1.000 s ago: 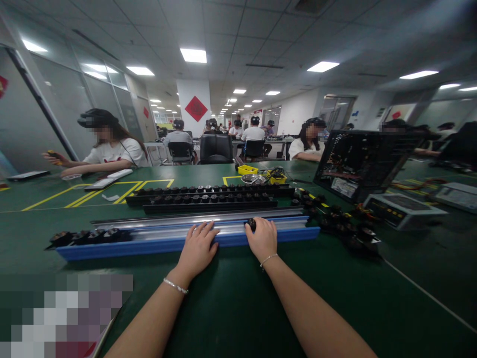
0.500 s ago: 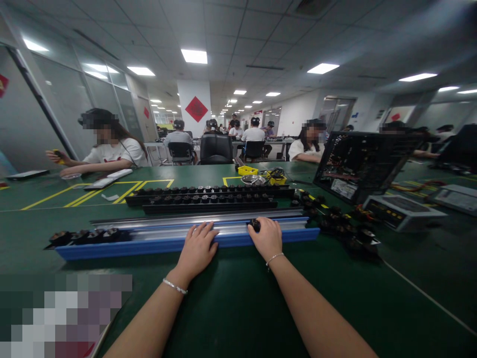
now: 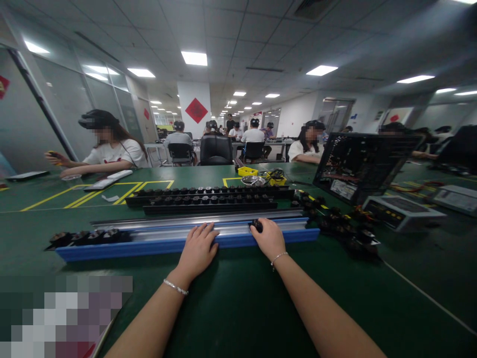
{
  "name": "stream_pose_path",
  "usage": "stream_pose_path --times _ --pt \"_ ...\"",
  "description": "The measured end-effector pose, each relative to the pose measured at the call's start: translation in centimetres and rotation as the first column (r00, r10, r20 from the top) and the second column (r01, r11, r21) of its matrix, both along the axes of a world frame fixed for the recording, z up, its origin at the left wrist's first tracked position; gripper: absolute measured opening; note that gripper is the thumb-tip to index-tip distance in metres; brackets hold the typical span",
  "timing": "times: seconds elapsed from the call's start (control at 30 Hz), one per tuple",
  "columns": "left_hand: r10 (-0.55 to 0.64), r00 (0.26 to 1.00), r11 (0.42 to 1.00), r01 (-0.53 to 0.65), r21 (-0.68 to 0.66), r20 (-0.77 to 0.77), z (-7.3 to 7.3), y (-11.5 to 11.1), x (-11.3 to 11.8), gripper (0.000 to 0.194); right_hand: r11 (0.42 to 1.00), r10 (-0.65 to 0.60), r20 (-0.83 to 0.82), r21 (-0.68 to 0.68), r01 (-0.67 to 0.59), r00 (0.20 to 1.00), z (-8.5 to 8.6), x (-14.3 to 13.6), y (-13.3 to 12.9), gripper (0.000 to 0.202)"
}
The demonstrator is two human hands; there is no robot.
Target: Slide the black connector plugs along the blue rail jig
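A long blue rail [image 3: 231, 240] with a silver channel lies across the green table in front of me. My left hand [image 3: 197, 249] rests on its middle, fingers stretched over the channel. To the right, my right hand [image 3: 271, 239] has its thumb and fingers around a small black round part [image 3: 257, 225] at the channel. The fingers hide some of that part. Several similar black parts [image 3: 95, 235] sit in a row at the rail's left end. Close behind lies another silver-topped rail [image 3: 268, 215].
Two black rails [image 3: 212, 205] with rows of round parts lie farther back. Loose black parts [image 3: 348, 226] are heaped at right, near a metal power supply [image 3: 402, 211] and an open computer case [image 3: 357, 166]. A metal dish [image 3: 253, 180] and yellow trays [image 3: 248, 171] stand behind. Co-workers sit around.
My right hand has shifted slightly to the right along the rail with the black round part. My left hand stays in nearly the same place.
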State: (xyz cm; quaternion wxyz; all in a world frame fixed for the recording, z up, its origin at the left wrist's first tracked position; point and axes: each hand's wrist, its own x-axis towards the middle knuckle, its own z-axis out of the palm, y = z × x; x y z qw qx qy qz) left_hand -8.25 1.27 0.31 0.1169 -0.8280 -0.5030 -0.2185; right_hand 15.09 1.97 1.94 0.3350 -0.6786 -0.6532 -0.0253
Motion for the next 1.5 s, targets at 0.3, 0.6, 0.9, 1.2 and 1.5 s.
stream_pose_path --times 0.3,0.6,0.9,1.2,1.5 --pt "0.005 1.000 1.000 -0.005 -0.017 -0.008 0.1 0.0 0.1 0.033 0.993 -0.057 0.049 0.103 0.052 0.997 -1.1 -0.1 0.0 0.023" --pt "-0.004 1.000 1.000 0.004 0.009 -0.007 -0.1 0.0 0.0 0.033 0.985 -0.101 0.041 0.143 0.094 0.994 -1.6 0.7 0.2 0.026" --pt "0.001 1.000 1.000 -0.001 0.002 -0.001 0.0 0.0 0.1 0.036 0.990 -0.082 0.016 0.117 0.080 0.996 -1.5 0.6 0.0 0.029" --pt "0.001 1.000 1.000 -0.001 0.012 -0.003 -0.2 0.0 -0.1 0.036 0.985 -0.116 -0.004 0.125 0.115 0.993 -1.7 0.6 -0.1 0.031" --pt "-0.010 1.000 1.000 0.010 0.015 0.016 0.0 0.0 0.0 0.035 0.981 -0.147 -0.007 0.124 0.147 0.989 -1.5 1.4 0.0 0.027"
